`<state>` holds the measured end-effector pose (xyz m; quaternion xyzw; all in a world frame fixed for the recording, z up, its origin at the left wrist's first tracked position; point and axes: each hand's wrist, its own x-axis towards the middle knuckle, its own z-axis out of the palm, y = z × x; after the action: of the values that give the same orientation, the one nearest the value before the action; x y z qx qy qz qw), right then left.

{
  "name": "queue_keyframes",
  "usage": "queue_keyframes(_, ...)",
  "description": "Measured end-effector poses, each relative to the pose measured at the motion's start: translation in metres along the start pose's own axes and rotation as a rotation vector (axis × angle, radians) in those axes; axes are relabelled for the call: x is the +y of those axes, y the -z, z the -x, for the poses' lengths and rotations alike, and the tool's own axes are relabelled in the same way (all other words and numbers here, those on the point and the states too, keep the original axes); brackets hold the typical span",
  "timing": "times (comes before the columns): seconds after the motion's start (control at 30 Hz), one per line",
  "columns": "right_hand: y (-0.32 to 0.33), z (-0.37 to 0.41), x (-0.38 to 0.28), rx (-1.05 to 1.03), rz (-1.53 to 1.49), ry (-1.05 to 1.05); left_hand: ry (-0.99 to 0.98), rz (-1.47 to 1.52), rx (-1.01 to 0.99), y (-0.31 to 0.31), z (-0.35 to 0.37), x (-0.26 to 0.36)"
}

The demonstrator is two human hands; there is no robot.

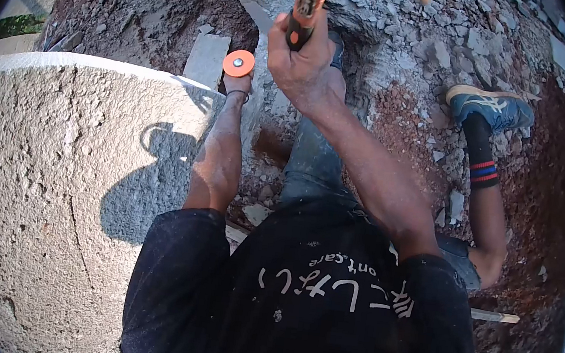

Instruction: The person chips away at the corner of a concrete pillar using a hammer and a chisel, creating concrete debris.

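My left hand (239, 85) is closed below a round orange hand guard with a metal striking end in its middle, the top of a chisel (238, 63). The guard hides most of the fingers, and the chisel's tip is out of sight. This hand is beside the end of a rough concrete wall (39, 147). Raised nearer the camera, my right hand (302, 59) is wrapped around the black-and-orange handle of a hammer (310, 0). The hammer's head lies beyond the top edge of the view.
Broken concrete rubble (445, 55) and reddish soil (146, 26) surround my legs. My blue shoe (492, 109) rests on rubble at the right. A flat slab piece (207, 58) is near the chisel. A wooden strip (496, 316) lies at lower right.
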<state>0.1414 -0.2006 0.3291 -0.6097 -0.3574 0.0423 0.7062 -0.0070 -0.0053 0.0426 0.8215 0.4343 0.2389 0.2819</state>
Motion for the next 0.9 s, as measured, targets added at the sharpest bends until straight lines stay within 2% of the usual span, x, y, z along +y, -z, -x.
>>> queue_keyframes(0.03, 0.006, 0.045, 0.046, -0.215, 0.227, -0.144, -0.036, -0.178, -0.065, -0.002, -0.004, -0.012)
queue_keyframes(0.07, 0.012, 0.086, 0.091, -0.46, 0.447, -0.267, 0.038, -0.097, -0.089, 0.003, -0.003, 0.0)
queue_keyframes(0.1, 0.02, 0.111, 0.118, -0.704, 0.666, -0.398, -0.01, -0.137, -0.119, 0.002, 0.004, -0.004)
queue_keyframes(0.13, 0.027, 0.085, 0.103, -0.685, 0.674, -0.387, -0.072, -0.174, -0.125, 0.005, -0.006, 0.001)
queue_keyframes(0.17, 0.035, 0.054, 0.091, -0.709, 0.67, -0.297, -0.117, -0.045, 0.011, 0.001, -0.005, 0.005)
queue_keyframes(0.2, 0.045, 0.049, 0.059, -0.726, 0.651, -0.295, 0.349, -0.043, -0.21, 0.023, 0.003, 0.048)
queue_keyframes(0.27, 0.047, -0.001, 0.008, -0.495, 0.507, -0.141, 0.106, 0.004, -0.152, 0.013, 0.0, 0.024)
queue_keyframes(0.3, 0.044, -0.023, -0.018, -0.363, 0.4, -0.008, 0.115, -0.004, -0.156, 0.008, 0.006, 0.01)
queue_keyframes(0.33, 0.038, -0.04, -0.035, -0.228, 0.292, 0.13, 0.006, -0.072, -0.048, 0.0, 0.002, -0.002)
queue_keyframes(0.37, 0.031, -0.049, -0.04, -0.232, 0.287, 0.133, -0.104, -0.137, 0.062, -0.005, -0.002, -0.008)
queue_keyframes(0.4, 0.024, -0.057, -0.043, -0.108, 0.166, 0.239, -0.099, -0.139, 0.064, -0.003, -0.001, -0.006)
queue_keyframes(0.47, 0.005, -0.041, -0.034, 0.101, 0.006, 0.203, -0.189, -0.063, 0.104, -0.001, -0.004, 0.0)
queue_keyframes(0.5, -0.005, -0.006, -0.01, 0.185, -0.033, 0.065, -0.221, -0.037, 0.117, -0.001, -0.005, 0.001)
queue_keyframes(0.57, 0.011, 0.074, 0.086, -0.547, 0.577, -0.272, 0.089, -0.05, -0.076, 0.0, -0.002, 0.001)
queue_keyframes(0.63, 0.023, 0.089, 0.085, -0.688, 0.705, -0.405, 0.091, -0.046, -0.081, 0.002, -0.005, 0.02)
queue_keyframes(0.67, 0.026, 0.071, 0.098, -0.694, 0.71, -0.363, 0.114, -0.026, -0.029, 0.001, -0.017, 0.028)
queue_keyframes(0.73, 0.043, 0.032, 0.049, -0.647, 0.626, -0.295, 0.193, 0.0, -0.124, 0.001, -0.003, 0.001)
queue_keyframes(0.8, 0.041, -0.02, -0.006, -0.41, 0.481, -0.128, 0.147, 0.006, -0.063, -0.002, -0.003, -0.005)
queue_keyframes(0.87, 0.03, -0.059, -0.027, -0.116, 0.282, 0.296, 0.147, -0.001, -0.056, -0.001, -0.002, -0.003)
queue_keyframes(0.9, 0.02, -0.059, -0.028, -0.119, 0.277, 0.296, 0.145, -0.009, -0.055, -0.001, -0.001, -0.003)
